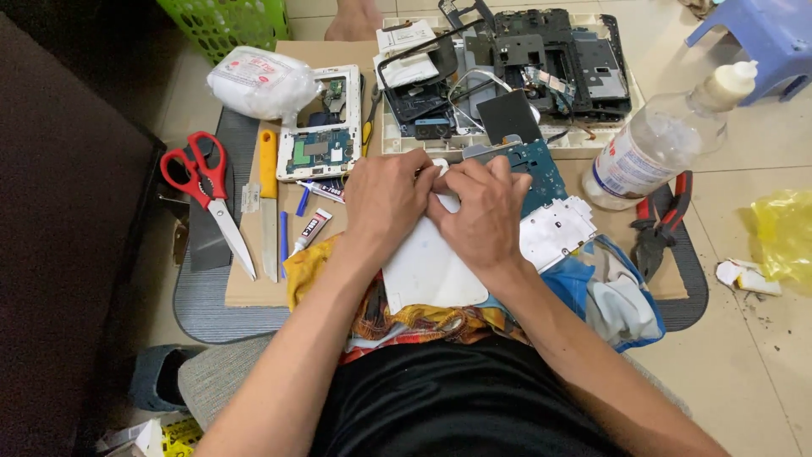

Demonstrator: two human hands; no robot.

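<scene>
Panel: we hold a white flat panel [427, 271] under both hands, resting on our lap.
Left hand [385, 199]: we press it on the panel's top edge, fingers curled and pinching there.
Right hand [482, 211]: touching the left, fingers bent onto the same edge.
Right of hands: white metal frame [554, 233], clear bottle [655, 144], red pliers [660, 224].
Left of hands: glue tube [311, 230], utility knife [268, 203], red scissors [207, 190].
Beyond hands: blue circuit board [541, 173].

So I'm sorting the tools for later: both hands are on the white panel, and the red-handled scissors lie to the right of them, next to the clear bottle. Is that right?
Not quite. Both the left hand and the right hand do press on the white panel, but the head view shows the red-handled scissors to their left, beside the yellow-handled knife. The red-handled pliers lie by the clear bottle.
</scene>
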